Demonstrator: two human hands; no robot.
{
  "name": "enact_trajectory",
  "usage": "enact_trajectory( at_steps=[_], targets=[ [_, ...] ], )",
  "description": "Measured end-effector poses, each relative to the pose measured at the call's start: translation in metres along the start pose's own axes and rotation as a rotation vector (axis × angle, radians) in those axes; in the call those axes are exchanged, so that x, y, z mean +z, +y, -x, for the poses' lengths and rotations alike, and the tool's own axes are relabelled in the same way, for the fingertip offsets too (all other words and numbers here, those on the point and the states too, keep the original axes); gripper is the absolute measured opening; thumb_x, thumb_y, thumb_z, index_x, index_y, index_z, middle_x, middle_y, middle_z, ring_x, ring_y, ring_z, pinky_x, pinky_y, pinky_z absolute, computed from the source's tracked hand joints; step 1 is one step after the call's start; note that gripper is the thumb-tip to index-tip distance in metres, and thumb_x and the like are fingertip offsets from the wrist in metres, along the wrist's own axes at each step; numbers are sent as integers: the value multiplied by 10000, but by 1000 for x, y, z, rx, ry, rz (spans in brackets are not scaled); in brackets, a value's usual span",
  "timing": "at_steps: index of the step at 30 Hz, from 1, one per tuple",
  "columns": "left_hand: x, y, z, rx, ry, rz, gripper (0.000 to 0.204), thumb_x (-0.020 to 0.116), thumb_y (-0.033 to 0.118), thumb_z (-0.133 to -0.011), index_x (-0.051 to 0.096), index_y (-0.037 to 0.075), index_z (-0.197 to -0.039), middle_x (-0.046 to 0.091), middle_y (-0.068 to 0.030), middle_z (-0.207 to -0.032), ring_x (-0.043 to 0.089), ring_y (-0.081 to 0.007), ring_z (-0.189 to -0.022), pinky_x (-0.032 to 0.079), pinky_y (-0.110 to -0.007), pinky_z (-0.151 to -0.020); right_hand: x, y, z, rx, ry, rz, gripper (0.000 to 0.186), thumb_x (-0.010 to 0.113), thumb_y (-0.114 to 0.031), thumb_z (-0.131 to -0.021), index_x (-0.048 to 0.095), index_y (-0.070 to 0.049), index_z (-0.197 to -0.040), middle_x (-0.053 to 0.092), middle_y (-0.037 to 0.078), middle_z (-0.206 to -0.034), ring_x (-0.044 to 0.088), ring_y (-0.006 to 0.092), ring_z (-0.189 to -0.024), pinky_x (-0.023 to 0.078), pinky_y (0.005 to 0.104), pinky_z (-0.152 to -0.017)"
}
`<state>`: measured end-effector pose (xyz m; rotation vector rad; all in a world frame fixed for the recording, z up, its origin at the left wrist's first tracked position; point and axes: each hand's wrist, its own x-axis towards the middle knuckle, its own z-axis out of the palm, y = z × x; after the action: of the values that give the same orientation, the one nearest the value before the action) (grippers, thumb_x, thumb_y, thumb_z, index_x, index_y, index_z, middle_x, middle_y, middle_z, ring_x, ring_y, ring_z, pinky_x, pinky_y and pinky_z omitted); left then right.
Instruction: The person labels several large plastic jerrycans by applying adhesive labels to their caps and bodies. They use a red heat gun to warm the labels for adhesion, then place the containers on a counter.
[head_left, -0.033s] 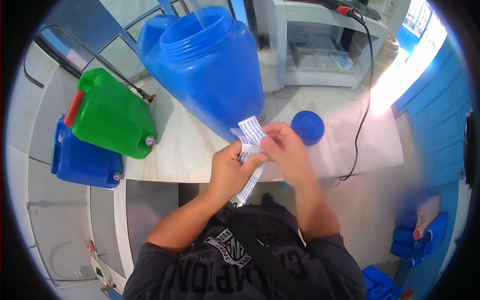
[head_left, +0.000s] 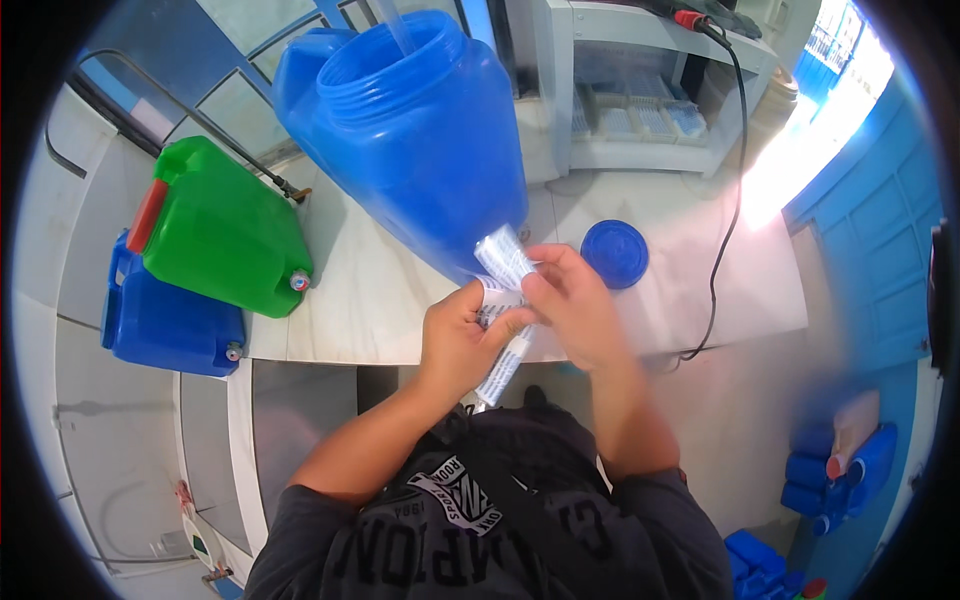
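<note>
Head view, looking down: both hands meet over the near edge of a white table. The left hand and right hand have their fingers clamped on a long white printed sachet, its long axis slanting from upper middle down toward the body. Just behind stands a big blue jar, mouth open, contents not visible. Its blue lid lies beside.

Both hands cover the middle of the white strip. The blue drum hides the counter behind it. The floor at right is blurred.
</note>
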<state>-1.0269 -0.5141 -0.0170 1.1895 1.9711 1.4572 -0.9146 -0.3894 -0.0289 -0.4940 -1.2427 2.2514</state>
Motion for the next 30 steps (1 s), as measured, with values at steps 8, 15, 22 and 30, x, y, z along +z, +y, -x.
enact_trajectory(
  at_steps=[8,15,22,30],
  targets=[
    [-6,-18,-8,-99,-27,191,277,594,293,-1028,663,25,-1036,653,-17,-819,537,-69,-707,451,-253,-622,-35,-1,-10,-65,229,247,216,643,-162,-996,650,7,-1131,691,42,-934,637,105,-843,518,278,-773],
    [-51,-16,16,-660,24,674,307,527,395,-1046,578,93,-1065,578,17,-790,500,-92,-636,417,-248,-540,-134,-49,-125,-252,399,616,287,610,-258,-1006,591,17,-1087,622,40,-854,573,118,-784,473,292,-721],
    [-74,-31,45,-842,320,893,376,511,485,-1031,567,114,-1048,568,35,-777,487,-94,-623,369,-227,-503,-178,-87,-327,-166,436,1136,541,675,-392,-933,593,55,-1226,681,239,-1144,671,342,-1000,507,421,-842],
    [-98,-36,68,-683,353,870,292,592,266,-1013,587,50,-1209,689,-67,-958,639,-149,-770,528,-291,-672,-206,-49,-378,-478,499,1437,516,661,-382,-920,623,18,-1243,647,265,-1232,631,424,-1125,499,460,-953]
  ],
)
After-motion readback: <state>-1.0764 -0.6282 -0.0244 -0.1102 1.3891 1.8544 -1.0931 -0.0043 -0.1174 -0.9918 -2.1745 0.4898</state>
